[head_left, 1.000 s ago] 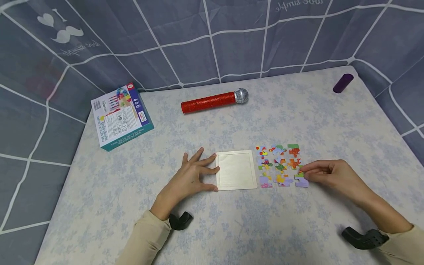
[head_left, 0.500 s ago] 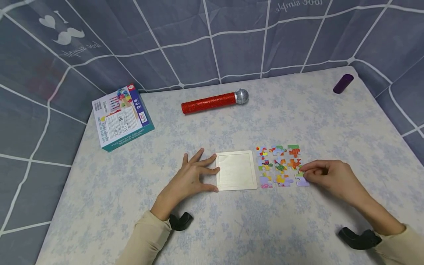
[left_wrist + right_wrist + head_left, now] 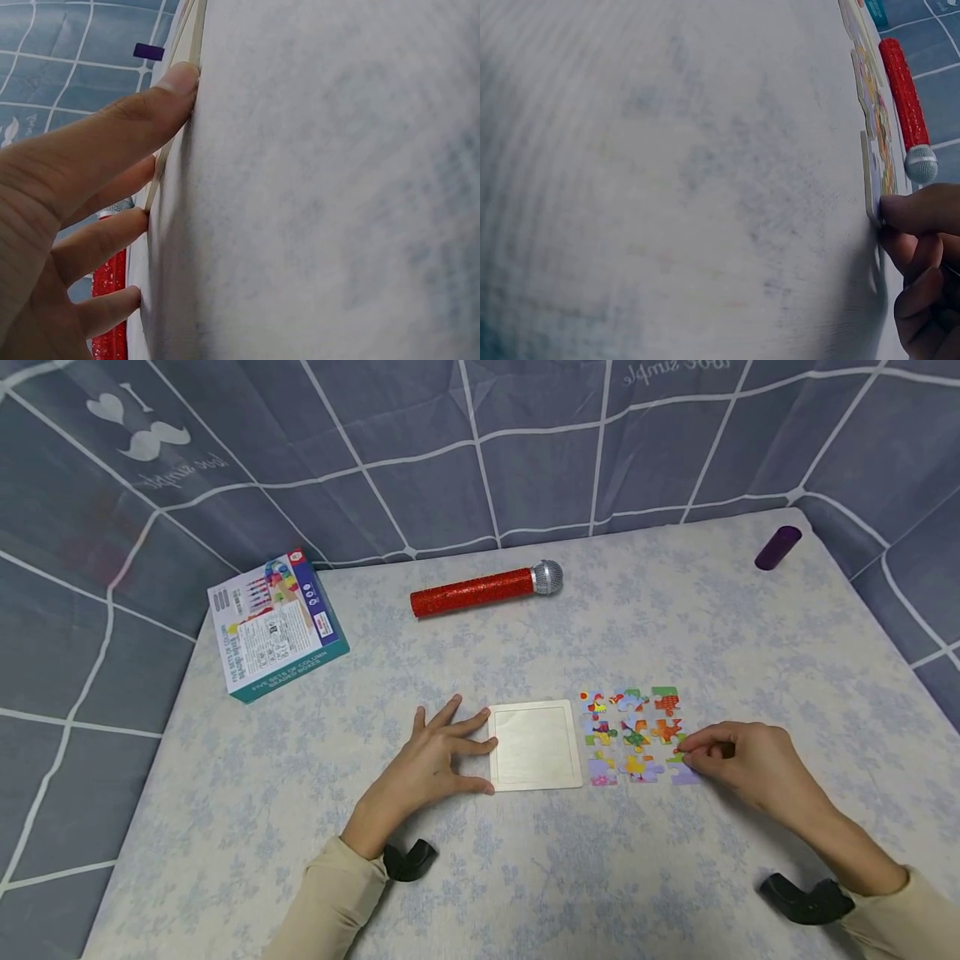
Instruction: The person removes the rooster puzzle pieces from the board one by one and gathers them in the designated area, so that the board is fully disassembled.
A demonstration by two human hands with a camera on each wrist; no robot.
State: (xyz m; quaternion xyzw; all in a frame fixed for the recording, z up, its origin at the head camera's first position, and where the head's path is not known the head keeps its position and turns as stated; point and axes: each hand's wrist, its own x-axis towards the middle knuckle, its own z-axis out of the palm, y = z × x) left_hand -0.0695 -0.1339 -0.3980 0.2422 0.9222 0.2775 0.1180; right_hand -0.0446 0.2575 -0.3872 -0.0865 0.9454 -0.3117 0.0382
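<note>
A pale square puzzle tray (image 3: 536,745) lies flat on the table. My left hand (image 3: 450,752) rests flat beside it, fingers spread and straight, fingertips (image 3: 180,79) touching the tray's left edge (image 3: 196,30). To the tray's right, several colourful puzzle pieces (image 3: 630,735) lie in a loose grid. My right hand (image 3: 693,756) pinches the lilac puzzle piece (image 3: 681,772) at the grid's lower right corner. In the right wrist view its fingertips (image 3: 911,214) hold that piece's edge (image 3: 870,180), slightly raised off the cloth.
A red glitter microphone (image 3: 483,590) lies at the back centre, a printed toy box (image 3: 273,624) at the back left, and a purple cylinder (image 3: 777,547) at the far right corner. A grey checked curtain surrounds the flower-patterned table (image 3: 525,877).
My right hand has crept slightly left and down onto the corner piece, with the wrist drawing in. The left hand and tray have stayed still.
</note>
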